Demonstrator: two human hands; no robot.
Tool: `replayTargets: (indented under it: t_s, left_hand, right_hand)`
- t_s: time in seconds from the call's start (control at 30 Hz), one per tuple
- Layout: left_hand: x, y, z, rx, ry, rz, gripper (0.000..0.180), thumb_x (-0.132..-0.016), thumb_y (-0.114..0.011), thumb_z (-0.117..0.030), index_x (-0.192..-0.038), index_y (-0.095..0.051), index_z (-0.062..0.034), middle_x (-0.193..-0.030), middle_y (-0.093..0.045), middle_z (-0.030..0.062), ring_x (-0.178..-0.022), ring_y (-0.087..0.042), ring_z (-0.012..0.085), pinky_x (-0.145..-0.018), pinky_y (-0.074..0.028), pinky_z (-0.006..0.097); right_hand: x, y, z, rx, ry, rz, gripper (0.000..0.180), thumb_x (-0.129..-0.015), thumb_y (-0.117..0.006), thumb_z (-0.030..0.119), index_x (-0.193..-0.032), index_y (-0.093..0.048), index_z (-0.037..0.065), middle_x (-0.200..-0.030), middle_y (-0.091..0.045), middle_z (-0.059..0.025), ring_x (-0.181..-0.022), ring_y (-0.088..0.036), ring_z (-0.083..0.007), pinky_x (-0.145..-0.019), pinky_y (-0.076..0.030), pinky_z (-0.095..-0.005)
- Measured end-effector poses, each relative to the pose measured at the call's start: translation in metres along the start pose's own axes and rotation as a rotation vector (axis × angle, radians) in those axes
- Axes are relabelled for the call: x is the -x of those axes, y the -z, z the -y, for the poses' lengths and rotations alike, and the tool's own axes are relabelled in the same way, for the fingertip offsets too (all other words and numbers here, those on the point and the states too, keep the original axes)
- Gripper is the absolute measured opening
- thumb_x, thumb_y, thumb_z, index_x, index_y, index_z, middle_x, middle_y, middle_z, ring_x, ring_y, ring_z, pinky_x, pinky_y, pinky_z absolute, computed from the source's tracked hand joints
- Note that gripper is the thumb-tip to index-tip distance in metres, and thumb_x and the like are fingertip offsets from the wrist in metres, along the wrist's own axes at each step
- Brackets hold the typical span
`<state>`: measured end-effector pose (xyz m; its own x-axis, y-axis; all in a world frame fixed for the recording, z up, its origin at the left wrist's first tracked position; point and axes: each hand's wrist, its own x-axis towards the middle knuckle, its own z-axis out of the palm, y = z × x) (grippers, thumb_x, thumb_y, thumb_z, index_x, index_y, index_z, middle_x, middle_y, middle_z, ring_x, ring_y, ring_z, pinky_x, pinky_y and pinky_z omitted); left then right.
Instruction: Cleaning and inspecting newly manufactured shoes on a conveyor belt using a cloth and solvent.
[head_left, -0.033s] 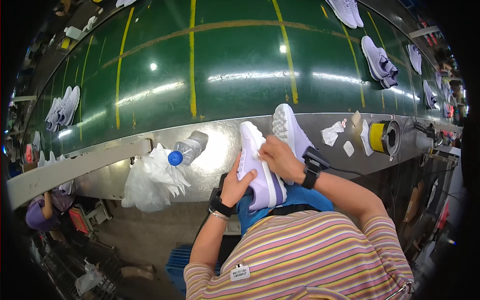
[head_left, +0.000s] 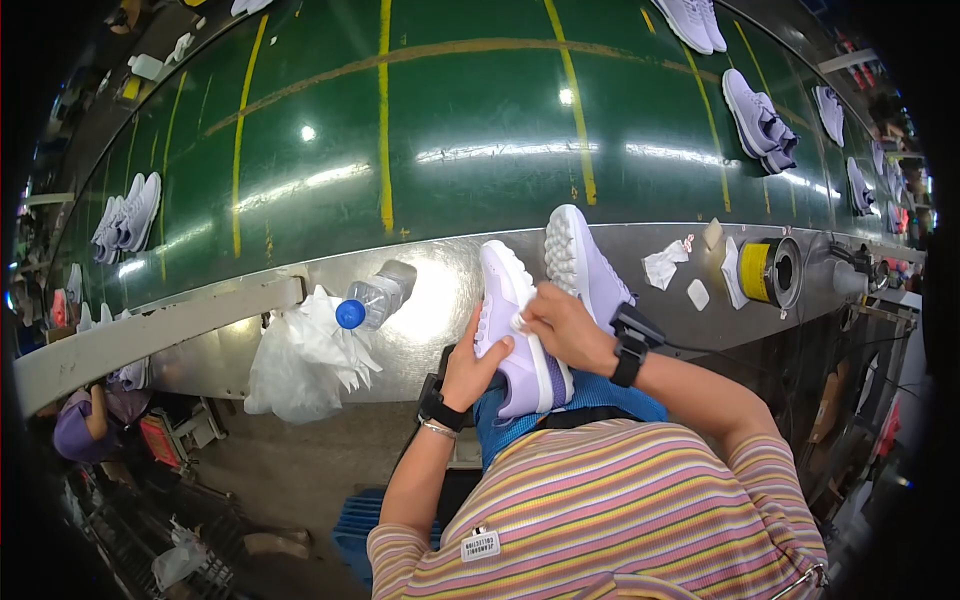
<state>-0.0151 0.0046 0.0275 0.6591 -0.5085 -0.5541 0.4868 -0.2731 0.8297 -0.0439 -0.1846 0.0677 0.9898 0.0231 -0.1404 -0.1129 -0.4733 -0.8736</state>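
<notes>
A lilac sneaker (head_left: 508, 330) with a white sole rests across my lap at the metal ledge, its toe pointing away from me. My left hand (head_left: 474, 368) grips its left side, the thumb lying on the upper. At the sole's right edge, my right hand (head_left: 566, 325) pinches a small white piece (head_left: 519, 321) against the shoe; the fingers hide most of it, so its kind is unclear. Just beyond my right hand, a second lilac sneaker (head_left: 577, 255) leans on its side with its bumpy white outsole showing.
A clear bottle (head_left: 380, 297) with a blue cap lies left on the metal ledge (head_left: 440, 350), beside a white plastic bag (head_left: 295, 375). Crumpled paper (head_left: 664, 266) and a yellow-labelled tin (head_left: 768, 273) sit right. Sneakers (head_left: 760, 125) stand on the green conveyor belt (head_left: 480, 110).
My right hand has shifted slightly right and toward me along the sole edge. The left hand keeps its hold on the sneaker, which has barely moved.
</notes>
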Motion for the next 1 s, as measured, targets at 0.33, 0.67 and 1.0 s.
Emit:
replayTargets:
  t_s: [0.33, 0.67, 1.0]
  left_hand:
    - [-0.003, -0.006, -0.020, 0.114, -0.031, -0.139, 0.075, -0.079, -0.062, -0.023, -0.136, -0.023, 0.0050, -0.121, -0.049, 0.0189, -0.105, -0.050, 0.0205, -0.089, -0.040, 0.028]
    - [-0.020, -0.002, -0.039, 0.166, -0.185, -0.302, 0.077, -0.080, -0.061, -0.019, -0.137, -0.016, 0.0059, -0.125, -0.044, 0.0176, -0.109, -0.046, 0.0205, -0.092, -0.037, 0.030]
    - [-0.007, 0.007, -0.049, 0.497, 0.065, -0.248, 0.046, -0.083, -0.056, -0.016, -0.123, -0.038, -0.0030, -0.107, -0.053, 0.0105, -0.094, -0.056, 0.0208, -0.076, -0.048, 0.035]
  right_hand:
    - [0.078, 0.027, 0.019, -0.059, 0.152, 0.275, 0.008, -0.076, -0.062, 0.007, -0.081, -0.060, 0.001, -0.079, -0.050, -0.0114, -0.074, -0.052, -0.0265, -0.065, -0.041, -0.0329]
    - [0.043, 0.001, 0.013, -0.253, 0.062, -0.424, 0.012, -0.075, -0.063, 0.003, -0.086, -0.058, 0.002, -0.087, -0.054, -0.0095, -0.089, -0.053, -0.0211, -0.078, -0.042, -0.0299]
    - [0.087, -0.003, 0.000, -0.207, 0.056, -0.225, 0.010, -0.073, -0.060, -0.002, -0.082, -0.058, 0.001, -0.100, -0.048, -0.0140, -0.101, -0.048, -0.0284, -0.086, -0.038, -0.0320]
